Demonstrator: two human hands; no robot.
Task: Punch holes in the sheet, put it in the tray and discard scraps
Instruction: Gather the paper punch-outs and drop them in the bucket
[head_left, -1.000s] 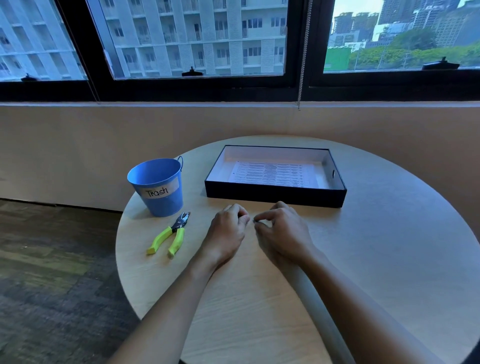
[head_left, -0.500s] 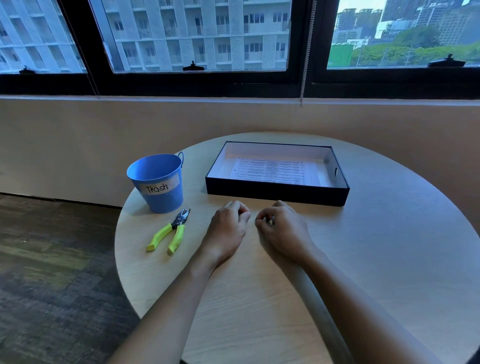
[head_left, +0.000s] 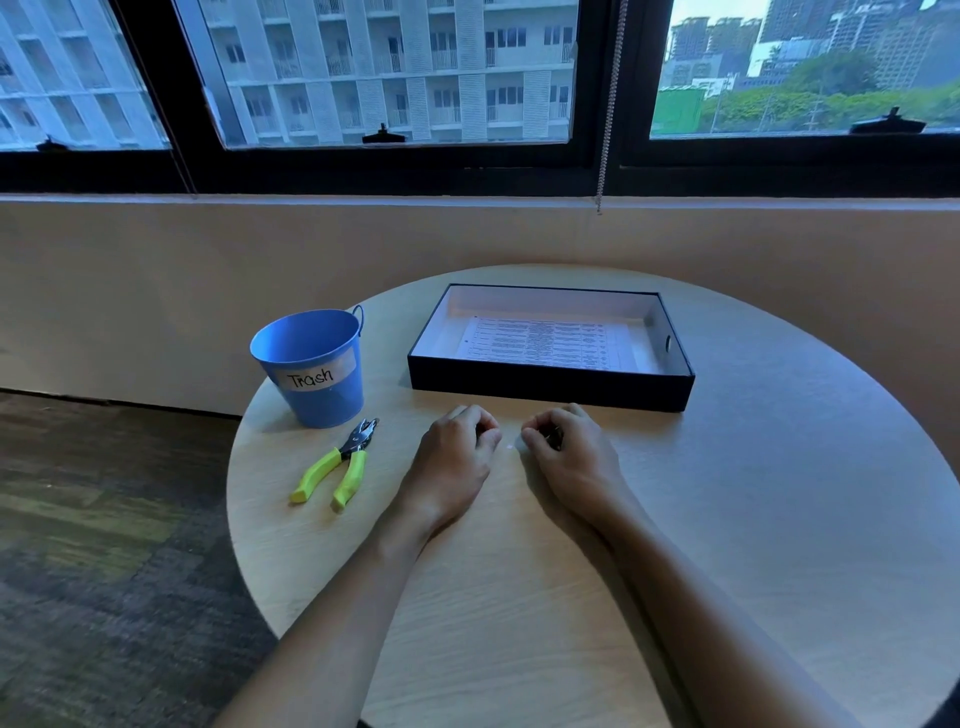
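The printed sheet (head_left: 545, 343) lies flat inside the black tray (head_left: 550, 389) at the back of the round table. Just in front of the tray, my left hand (head_left: 454, 460) and my right hand (head_left: 569, 457) rest on the tabletop with fingers curled under, a small gap between them. A tiny white paper scrap (head_left: 509, 447) lies on the wood in that gap, touching neither hand. Whether either hand holds a scrap under its fingers is hidden. The yellow-handled hole punch (head_left: 337, 467) lies to the left of my left hand.
A blue bucket labelled "Trash" (head_left: 311, 369) stands at the table's left edge, behind the punch. The round wooden table (head_left: 779, 519) ends close on the left, with dark floor below. A low wall and windows rise behind it.
My two hands, fingertips nearly touching before, have drawn slightly apart, uncovering the white scrap between them. The tray, bucket and punch have not moved.
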